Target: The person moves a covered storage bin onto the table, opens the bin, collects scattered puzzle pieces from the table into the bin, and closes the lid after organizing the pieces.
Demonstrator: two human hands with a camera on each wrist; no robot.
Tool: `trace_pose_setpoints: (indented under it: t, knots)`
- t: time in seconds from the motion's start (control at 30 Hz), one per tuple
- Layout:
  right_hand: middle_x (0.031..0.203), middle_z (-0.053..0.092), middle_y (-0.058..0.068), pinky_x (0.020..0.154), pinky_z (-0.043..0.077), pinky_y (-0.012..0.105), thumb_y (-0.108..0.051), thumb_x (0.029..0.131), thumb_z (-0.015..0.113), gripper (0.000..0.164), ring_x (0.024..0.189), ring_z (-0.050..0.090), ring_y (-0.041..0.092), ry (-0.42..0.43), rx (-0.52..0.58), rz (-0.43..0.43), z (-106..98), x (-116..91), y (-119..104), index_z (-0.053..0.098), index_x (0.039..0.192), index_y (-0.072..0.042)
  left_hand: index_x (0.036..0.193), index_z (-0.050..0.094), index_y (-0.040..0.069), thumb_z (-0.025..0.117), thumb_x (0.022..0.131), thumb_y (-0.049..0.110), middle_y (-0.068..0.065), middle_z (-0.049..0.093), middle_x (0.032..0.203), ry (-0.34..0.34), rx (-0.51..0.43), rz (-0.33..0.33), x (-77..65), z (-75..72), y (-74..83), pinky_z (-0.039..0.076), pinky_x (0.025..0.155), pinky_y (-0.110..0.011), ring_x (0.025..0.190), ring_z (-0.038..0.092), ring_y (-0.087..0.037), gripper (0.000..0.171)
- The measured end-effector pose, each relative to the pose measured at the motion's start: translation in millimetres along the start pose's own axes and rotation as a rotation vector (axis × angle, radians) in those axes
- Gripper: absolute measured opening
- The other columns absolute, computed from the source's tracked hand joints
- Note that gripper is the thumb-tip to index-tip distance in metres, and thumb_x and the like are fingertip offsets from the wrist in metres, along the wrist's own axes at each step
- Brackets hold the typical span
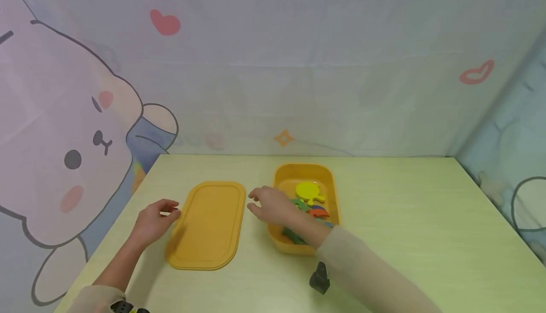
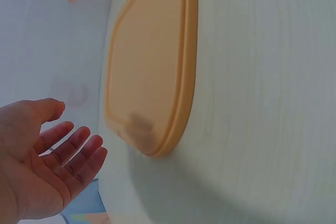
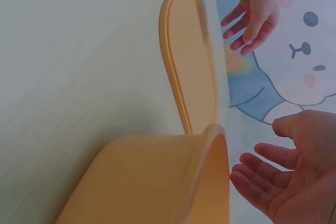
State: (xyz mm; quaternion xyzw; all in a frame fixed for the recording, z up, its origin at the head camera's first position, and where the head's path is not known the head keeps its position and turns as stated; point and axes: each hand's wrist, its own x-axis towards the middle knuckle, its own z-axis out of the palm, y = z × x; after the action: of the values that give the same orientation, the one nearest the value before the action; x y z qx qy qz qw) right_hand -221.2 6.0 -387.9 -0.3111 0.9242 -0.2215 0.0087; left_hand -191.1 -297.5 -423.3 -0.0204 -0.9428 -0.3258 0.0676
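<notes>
A flat yellow-orange lid (image 1: pixel 209 225) lies on the table. My left hand (image 1: pixel 154 220) hovers at its left edge, fingers relaxed and holding nothing; the left wrist view shows that hand (image 2: pixel 50 161) apart from the lid. To the right stands a yellow-orange box (image 1: pixel 304 249) without its cover. My right hand (image 1: pixel 273 205) is over the box's left rim, its loosely bent fingers pointing toward the lid with nothing between them. Inside the box are a yellow turtle-shaped piece (image 1: pixel 308 191), a green piece (image 1: pixel 300 204) and a red piece (image 1: pixel 319 213). The right forearm hides part of the contents.
The pale wooden table (image 1: pixel 418 218) reaches back to a printed cloth backdrop (image 1: pixel 298 66) with a cartoon bear on its left. A small black object (image 1: pixel 320 279) shows beside the right sleeve.
</notes>
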Motion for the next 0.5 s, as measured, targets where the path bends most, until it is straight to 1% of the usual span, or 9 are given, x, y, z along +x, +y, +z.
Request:
trace_pose_setpoints:
  t: [0.2,0.4,0.5]
  knots:
    - [0.106,0.065,0.012,0.079,0.052,0.032,-0.024,0.092,0.052,0.034,0.095,0.061,0.023,-0.013,0.014,0.027,10,4,-6,0.060,0.116,0.000,0.112,0.060,-0.004,0.058,0.088,0.017,-0.020,0.067,0.098,0.015,0.023,-0.007,-1.5,0.0,-9.0,0.053,0.071,-0.039,0.089,0.064,-0.037,0.032]
    - [0.110,0.064,0.013,0.078,0.052,0.032,-0.026,0.092,0.051,0.040,0.099,0.060,0.024,-0.049,0.049,0.051,24,6,-14,0.056,0.121,0.002,0.113,0.059,-0.005,0.057,0.088,0.017,-0.020,0.067,0.098,-0.016,0.050,-0.039,-3.9,0.1,-16.2,0.051,0.067,-0.034,0.093,0.061,-0.038,0.034]
    - [0.111,0.064,0.012,0.078,0.052,0.030,-0.027,0.092,0.052,0.043,0.100,0.060,0.023,-0.053,0.053,0.081,33,8,-18,0.054,0.123,0.002,0.114,0.059,-0.005,0.057,0.088,0.018,-0.020,0.067,0.098,-0.026,0.056,-0.049,-4.1,0.6,-20.4,0.049,0.065,-0.031,0.092,0.061,-0.037,0.035]
